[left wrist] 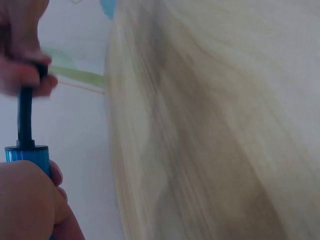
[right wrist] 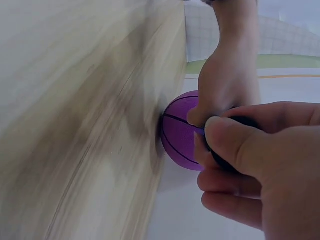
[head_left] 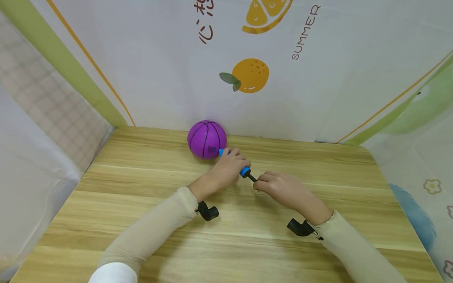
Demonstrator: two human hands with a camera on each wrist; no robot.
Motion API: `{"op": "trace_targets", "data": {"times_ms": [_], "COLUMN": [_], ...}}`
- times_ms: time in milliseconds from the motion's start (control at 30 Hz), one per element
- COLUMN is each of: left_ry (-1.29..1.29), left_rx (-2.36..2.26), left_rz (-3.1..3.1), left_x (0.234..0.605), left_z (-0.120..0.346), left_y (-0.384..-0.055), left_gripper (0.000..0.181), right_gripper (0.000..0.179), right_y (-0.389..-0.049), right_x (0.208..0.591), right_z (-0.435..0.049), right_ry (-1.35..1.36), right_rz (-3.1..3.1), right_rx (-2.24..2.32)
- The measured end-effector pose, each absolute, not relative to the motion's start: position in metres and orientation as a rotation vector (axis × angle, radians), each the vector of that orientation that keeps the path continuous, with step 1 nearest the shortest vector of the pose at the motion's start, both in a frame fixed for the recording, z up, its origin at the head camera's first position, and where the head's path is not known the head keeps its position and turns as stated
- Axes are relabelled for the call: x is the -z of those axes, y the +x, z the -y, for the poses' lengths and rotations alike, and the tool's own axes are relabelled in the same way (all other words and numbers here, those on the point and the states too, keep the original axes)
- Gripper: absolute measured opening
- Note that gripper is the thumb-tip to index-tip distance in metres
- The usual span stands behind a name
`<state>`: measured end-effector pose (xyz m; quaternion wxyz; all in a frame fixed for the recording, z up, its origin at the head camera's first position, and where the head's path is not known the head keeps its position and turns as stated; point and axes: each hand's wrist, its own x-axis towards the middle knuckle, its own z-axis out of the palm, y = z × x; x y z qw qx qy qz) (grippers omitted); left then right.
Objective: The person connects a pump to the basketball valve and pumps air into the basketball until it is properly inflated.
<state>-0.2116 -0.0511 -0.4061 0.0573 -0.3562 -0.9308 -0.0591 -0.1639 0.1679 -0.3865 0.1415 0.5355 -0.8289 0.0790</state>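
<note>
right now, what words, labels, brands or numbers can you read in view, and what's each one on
"SUMMER": brown lettering on the white cloth at the back.
"心": same cloth; the character above it, probably "想", meets the frame's top edge.
Small dark print on the purple ball: too small to read.
Blue pump: no text I can make out.

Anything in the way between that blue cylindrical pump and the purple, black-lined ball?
Nothing visible: the blue pump has its far end right by the purple ball, though contact can't be confirmed. The left grip wraps the pump behind that end.
</note>
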Motion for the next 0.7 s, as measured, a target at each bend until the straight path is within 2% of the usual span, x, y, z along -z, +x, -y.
{"op": "trace_targets", "data": {"times_ms": [233, 433, 700], "left_ry": [-1.103, -1.087, -1.075], "left_rx": [0.144, 0.122, 0.194], "left_rz": [2.783, 2.774, 2.773], "left_x": [0.408, 0.406, 0.404], "left_z": [0.051, 0.056, 0.062], "left_y": [-0.209, -0.214, -0.215], "left_gripper": [0.037, 0.033, 0.033], "right_gripper": [0.014, 0.016, 0.023], "right_y": [-0.177, -0.179, -0.161], "right_x": [0.391, 0.394, 0.387], "right_z": [-0.155, -0.153, -0.17], "right_ry": [1.545, 1.549, 1.554], "right_rz": [2.381, 2.314, 2.265], "right_rx": [-0.217, -0.244, -0.345]}}
